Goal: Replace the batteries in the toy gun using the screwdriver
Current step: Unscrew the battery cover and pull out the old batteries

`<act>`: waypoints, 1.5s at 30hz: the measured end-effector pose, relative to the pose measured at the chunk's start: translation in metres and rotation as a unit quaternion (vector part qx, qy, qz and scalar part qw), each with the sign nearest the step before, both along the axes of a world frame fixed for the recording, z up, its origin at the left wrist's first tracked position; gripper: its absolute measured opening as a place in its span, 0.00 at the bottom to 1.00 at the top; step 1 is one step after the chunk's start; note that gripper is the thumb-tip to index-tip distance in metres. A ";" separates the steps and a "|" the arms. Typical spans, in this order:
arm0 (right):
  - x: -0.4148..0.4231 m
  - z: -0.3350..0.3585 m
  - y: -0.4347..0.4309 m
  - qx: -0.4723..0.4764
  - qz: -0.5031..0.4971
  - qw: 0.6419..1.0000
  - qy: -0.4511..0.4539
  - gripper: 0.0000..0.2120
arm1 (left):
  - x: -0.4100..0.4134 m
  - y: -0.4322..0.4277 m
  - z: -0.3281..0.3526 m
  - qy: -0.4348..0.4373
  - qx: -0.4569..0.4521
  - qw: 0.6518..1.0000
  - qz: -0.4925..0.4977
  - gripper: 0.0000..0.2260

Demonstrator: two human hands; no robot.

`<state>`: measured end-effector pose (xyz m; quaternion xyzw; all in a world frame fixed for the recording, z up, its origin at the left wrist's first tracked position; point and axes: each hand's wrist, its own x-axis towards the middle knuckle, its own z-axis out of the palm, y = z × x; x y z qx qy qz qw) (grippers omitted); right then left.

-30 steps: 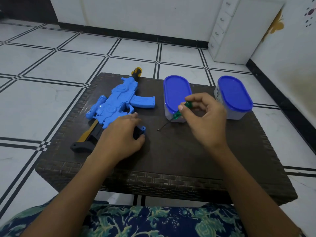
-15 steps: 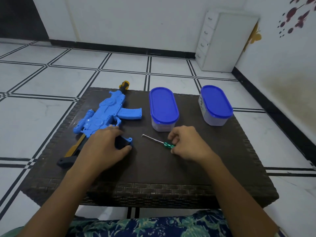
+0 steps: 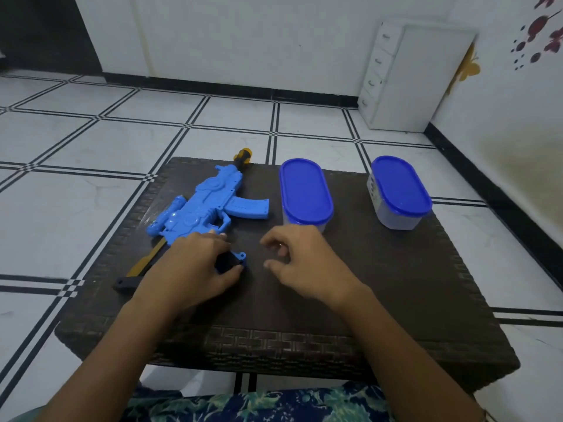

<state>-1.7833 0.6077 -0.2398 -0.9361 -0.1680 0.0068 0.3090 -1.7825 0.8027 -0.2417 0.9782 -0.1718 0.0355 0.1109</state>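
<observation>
Toy gun [image 3: 207, 205] beside blue-lidded container [image 3: 306, 193] on table [image 3: 396, 284]

Looked like a room in somebody's home, not any kind of workshop. White floor tiles [image 3: 91, 208] with black striped borders filled the upper left. A black skirting [image 3: 231, 89] ran along the plain white walls at the top. A small white drawer unit [image 3: 426, 80] sat in the upper right corner next to some wall stickers [image 3: 536, 28]. Centre frame was a low dark woven table [image 3: 396, 284] with a plastic toy gun [image 3: 207, 205] and two blue-lidded tubs [image 3: 306, 190] on it.
</observation>
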 end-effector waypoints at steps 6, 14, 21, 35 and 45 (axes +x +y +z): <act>0.003 -0.012 0.029 0.030 0.076 0.997 0.002 0.20 | -0.001 0.007 -0.001 0.002 -0.005 0.998 -0.055 0.35; 0.006 -0.022 0.037 0.032 0.061 0.996 -0.057 0.14 | 0.007 0.020 -0.009 -0.054 -0.160 0.985 -0.016 0.20; 0.001 -0.021 0.050 0.098 0.042 0.986 -0.131 0.26 | -0.004 0.013 -0.006 -0.166 -0.382 0.908 0.055 0.17; 0.007 0.006 -0.001 -0.149 -0.036 0.976 0.153 0.20 | 0.010 0.042 -0.019 0.083 -0.029 0.993 -0.078 0.34; 0.006 0.015 -0.024 -0.214 -0.175 0.957 0.086 0.18 | 0.011 0.038 -0.014 0.095 -0.046 0.992 -0.074 0.30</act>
